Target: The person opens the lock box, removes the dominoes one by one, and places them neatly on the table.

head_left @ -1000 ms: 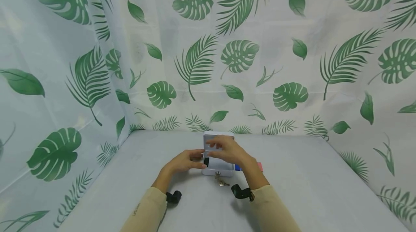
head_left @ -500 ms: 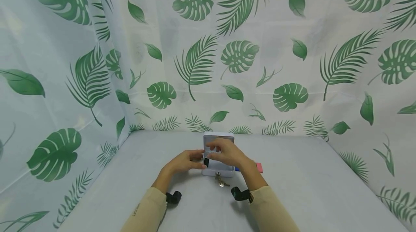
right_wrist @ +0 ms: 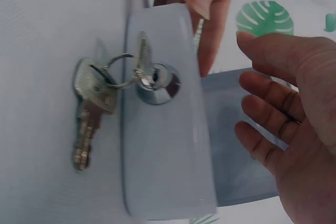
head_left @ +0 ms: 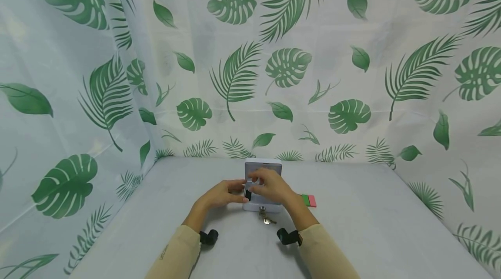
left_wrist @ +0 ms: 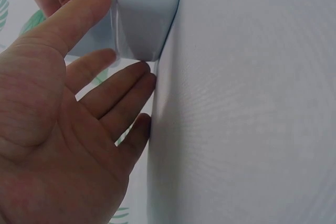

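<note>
A small light-grey metal cash box (head_left: 260,207) stands on the table with its lid (head_left: 252,166) raised at the back. Inside, against its left wall, is a black item (head_left: 248,195). My left hand (head_left: 221,194) is at the box's left side, thumb at the rim, the other fingers extended, as the left wrist view (left_wrist: 79,98) shows. Over the box's interior hovers my right hand (head_left: 270,184), its fingers loosely bent; the right wrist view shows nothing between them. One key (right_wrist: 143,59) sits in the front lock (right_wrist: 160,85), and a second key (right_wrist: 92,103) hangs from its ring.
To the right of the box, partly behind my right forearm, lie a green piece (head_left: 305,200) and a pink piece (head_left: 312,200). A white table (head_left: 375,227) spreads around, bordered by a leaf-patterned curtain (head_left: 242,74) behind and at both sides.
My right hand has shifted slightly left and lower over the box. Its forearm now hides the blue piece and exposes the green one. The left hand and the box stay put.
</note>
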`<action>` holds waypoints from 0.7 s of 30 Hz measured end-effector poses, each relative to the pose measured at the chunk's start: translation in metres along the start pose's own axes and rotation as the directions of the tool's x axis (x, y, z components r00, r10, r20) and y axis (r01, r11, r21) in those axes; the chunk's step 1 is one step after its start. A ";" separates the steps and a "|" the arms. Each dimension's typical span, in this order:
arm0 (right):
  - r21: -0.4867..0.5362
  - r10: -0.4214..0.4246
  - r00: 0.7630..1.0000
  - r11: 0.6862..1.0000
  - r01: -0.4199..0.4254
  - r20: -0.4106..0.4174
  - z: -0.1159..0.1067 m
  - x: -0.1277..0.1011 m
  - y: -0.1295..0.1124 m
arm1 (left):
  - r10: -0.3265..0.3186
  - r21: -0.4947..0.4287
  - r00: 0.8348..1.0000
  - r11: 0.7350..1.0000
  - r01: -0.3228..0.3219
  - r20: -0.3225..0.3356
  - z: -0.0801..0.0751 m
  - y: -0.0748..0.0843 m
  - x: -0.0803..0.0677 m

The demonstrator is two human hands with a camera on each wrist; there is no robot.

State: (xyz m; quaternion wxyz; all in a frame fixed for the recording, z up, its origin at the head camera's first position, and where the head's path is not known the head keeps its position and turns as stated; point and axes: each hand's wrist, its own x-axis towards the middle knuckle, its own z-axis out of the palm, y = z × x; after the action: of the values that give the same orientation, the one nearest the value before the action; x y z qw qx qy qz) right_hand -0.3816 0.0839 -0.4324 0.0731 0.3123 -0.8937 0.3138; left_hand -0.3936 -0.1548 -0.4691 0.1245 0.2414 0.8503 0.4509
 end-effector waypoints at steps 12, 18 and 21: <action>-0.067 0.053 0.997 0.996 -0.056 -0.049 0.017 0.001 0.004 | -0.003 -0.006 1.000 1.000 0.003 0.002 0.000 0.000 0.000; -0.067 0.085 0.994 0.994 -0.090 -0.075 0.023 0.001 0.008 | 0.003 0.008 1.000 1.000 -0.003 0.007 0.000 -0.001 0.000; -0.056 0.109 0.991 0.992 -0.113 -0.074 0.026 0.002 0.008 | 0.004 0.013 1.000 1.000 -0.004 0.008 0.000 -0.001 -0.001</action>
State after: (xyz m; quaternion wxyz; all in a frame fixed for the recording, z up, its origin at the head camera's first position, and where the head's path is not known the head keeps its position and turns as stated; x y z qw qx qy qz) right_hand -0.3860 0.0724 -0.4563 0.0963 0.2485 -0.9155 0.3014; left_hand -0.3934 -0.1556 -0.4694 0.1253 0.2457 0.8521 0.4448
